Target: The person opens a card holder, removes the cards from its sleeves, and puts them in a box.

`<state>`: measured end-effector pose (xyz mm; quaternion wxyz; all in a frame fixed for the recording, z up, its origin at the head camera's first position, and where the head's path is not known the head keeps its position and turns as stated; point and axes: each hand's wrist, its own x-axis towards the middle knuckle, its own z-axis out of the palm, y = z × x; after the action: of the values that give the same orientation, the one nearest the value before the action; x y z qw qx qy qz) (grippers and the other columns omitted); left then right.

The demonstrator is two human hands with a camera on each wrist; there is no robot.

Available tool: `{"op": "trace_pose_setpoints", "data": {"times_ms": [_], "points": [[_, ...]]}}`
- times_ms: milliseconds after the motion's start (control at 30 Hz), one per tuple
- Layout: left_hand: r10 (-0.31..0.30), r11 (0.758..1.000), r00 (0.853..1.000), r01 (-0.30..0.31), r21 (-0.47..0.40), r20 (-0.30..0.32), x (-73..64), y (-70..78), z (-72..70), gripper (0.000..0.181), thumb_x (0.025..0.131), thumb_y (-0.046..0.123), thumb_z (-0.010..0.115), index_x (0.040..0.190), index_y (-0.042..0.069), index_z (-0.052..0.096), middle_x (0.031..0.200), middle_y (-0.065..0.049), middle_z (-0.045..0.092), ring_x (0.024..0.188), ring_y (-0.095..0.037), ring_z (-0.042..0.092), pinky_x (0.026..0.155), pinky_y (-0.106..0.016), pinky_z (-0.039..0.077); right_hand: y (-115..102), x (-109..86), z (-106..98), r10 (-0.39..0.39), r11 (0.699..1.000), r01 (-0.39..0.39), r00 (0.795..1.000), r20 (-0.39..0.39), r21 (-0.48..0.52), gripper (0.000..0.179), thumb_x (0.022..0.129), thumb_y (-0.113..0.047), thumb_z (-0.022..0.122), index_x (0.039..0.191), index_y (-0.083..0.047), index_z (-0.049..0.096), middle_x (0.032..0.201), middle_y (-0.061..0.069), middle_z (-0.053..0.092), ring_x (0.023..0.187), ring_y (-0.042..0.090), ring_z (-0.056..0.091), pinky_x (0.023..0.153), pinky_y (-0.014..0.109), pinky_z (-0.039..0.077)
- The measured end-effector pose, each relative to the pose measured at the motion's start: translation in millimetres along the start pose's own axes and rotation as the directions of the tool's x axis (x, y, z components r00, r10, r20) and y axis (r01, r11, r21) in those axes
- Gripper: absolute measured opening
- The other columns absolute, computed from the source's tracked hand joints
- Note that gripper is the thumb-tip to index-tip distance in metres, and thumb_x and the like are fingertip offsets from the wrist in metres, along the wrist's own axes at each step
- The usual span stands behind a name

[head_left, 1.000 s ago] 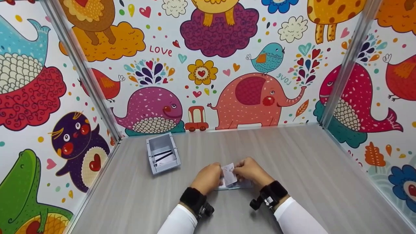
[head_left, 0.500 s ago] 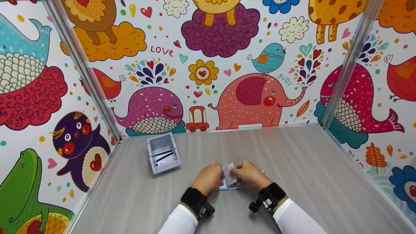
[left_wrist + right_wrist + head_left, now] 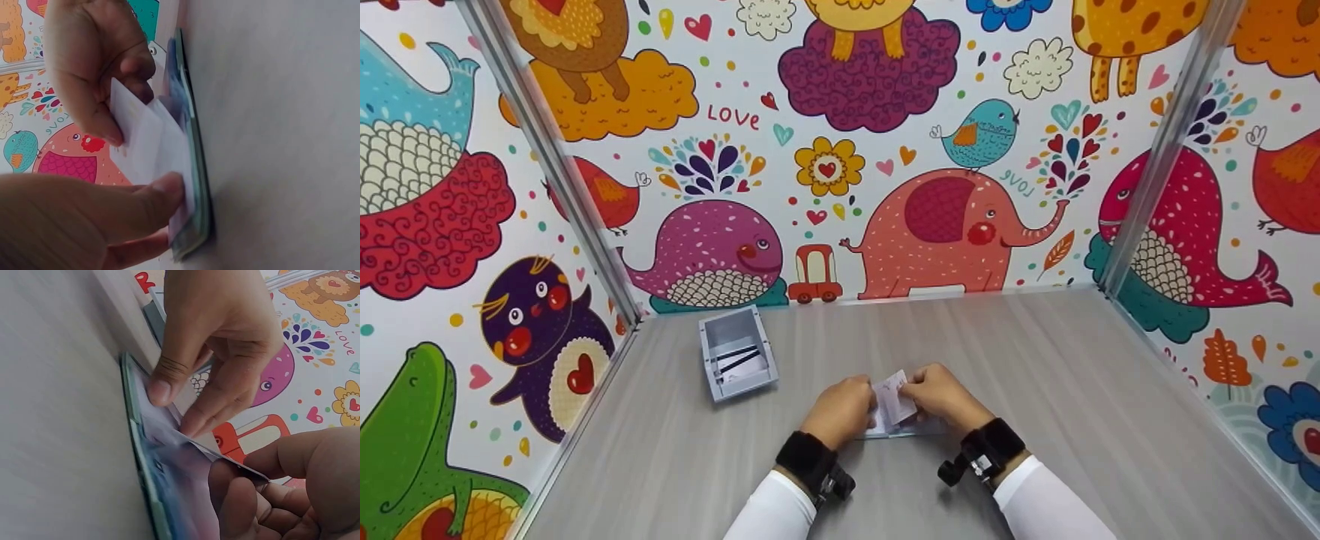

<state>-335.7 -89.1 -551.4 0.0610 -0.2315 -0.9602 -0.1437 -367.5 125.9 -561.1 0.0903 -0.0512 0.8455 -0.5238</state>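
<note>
A thin green-edged booklet or card holder (image 3: 883,435) lies low on the table in front of me. In the left wrist view, the thumb of my left hand (image 3: 840,409) presses the white surface at its near end, with a finger behind. My right hand (image 3: 941,394) pinches the upper corner of a small white printed leaf (image 3: 895,397) between thumb and fingers. That leaf stands tilted up from the booklet (image 3: 201,191). Bluish, glossy layers (image 3: 169,478) show beneath in the right wrist view. Whether the leaf is loose or bound I cannot tell.
A grey open box (image 3: 740,391) stands at the back left of the wood-grain table (image 3: 997,337), with white and black-striped flat items inside. Cartoon-printed walls with metal corner posts (image 3: 1155,150) enclose the table on the back and sides.
The leaf has swung slightly up and to the right with my right hand, exposing more white surface beside it. My left hand and the box have stayed put.
</note>
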Motion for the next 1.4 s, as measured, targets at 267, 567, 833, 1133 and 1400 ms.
{"op": "trace_pose_setpoints", "data": {"times_ms": [267, 567, 833, 1133, 1400], "points": [[0.014, 0.997, 1.0, -0.013, 0.078, -0.006, -0.3, 3.3, 0.1, 0.018, 0.081, 0.013, 0.099, 0.084, 0.014, 0.081, 0.089, 0.002, 0.069, 0.074, -0.018, 0.067, 0.07, -0.038, 0.058, -3, 4.8, -13, -0.001, 0.996, -0.005, 0.998, -0.069, -0.085, 0.033, 0.093, -0.009, 0.071, 0.064, -0.016, 0.057, 0.054, -0.008, 0.045, 0.045, 0.008, 0.047, 0.044, 0.022, 0.039], [0.082, 0.979, 0.995, -0.069, 0.192, -0.057, -1.5, 5.1, -1.7, 0.008, 0.086, 0.009, 0.089, 0.083, 0.013, 0.083, 0.088, -0.001, 0.072, 0.079, -0.026, 0.073, 0.07, -0.041, 0.06, -7, 8.0, -14, -0.061, 0.997, 0.055, 0.992, -0.113, -0.056, 0.013, 0.102, -0.012, 0.074, 0.09, -0.006, 0.077, 0.071, -0.005, 0.06, 0.06, 0.009, 0.051, 0.054, 0.023, 0.041], [0.085, 0.988, 0.989, -0.067, 0.142, -0.125, 5.1, 4.7, -13.5, 0.01, 0.094, 0.007, 0.082, 0.099, 0.012, 0.089, 0.096, -0.002, 0.075, 0.089, -0.027, 0.078, 0.077, -0.041, 0.064, -8, 9.1, -15, -0.168, 0.985, 0.17, 0.965, -0.2, -0.011, 0.009, 0.103, -0.008, 0.076, 0.1, 0.0, 0.079, 0.076, -0.004, 0.068, 0.066, 0.009, 0.056, 0.061, 0.023, 0.045], [0.012, 0.997, 0.973, -0.031, -0.077, -0.232, 11.8, -1.6, -17.7, 0.016, 0.11, 0.015, 0.073, 0.104, 0.007, 0.085, 0.098, -0.006, 0.073, 0.094, -0.027, 0.076, 0.087, -0.043, 0.064, -11, 7.2, -14, -0.228, 0.969, 0.24, 0.959, -0.167, 0.056, 0.01, 0.104, -0.007, 0.076, 0.105, 0.003, 0.077, 0.076, 0.003, 0.075, 0.062, 0.01, 0.062, 0.059, 0.022, 0.052], [-0.186, 0.894, 0.933, 0.031, -0.447, -0.307, 15.4, 7.5, -25.0, 0.026, 0.115, 0.015, 0.063, 0.118, -0.002, 0.083, 0.112, -0.015, 0.078, 0.106, -0.032, 0.077, 0.097, -0.052, 0.063, -13, 7.8, -13, -0.269, 0.948, 0.287, 0.954, -0.133, 0.135, 0.014, 0.106, -0.007, 0.077, 0.111, 0.006, 0.077, 0.083, 0.005, 0.077, 0.067, 0.01, 0.066, 0.064, 0.022, 0.057]]}}
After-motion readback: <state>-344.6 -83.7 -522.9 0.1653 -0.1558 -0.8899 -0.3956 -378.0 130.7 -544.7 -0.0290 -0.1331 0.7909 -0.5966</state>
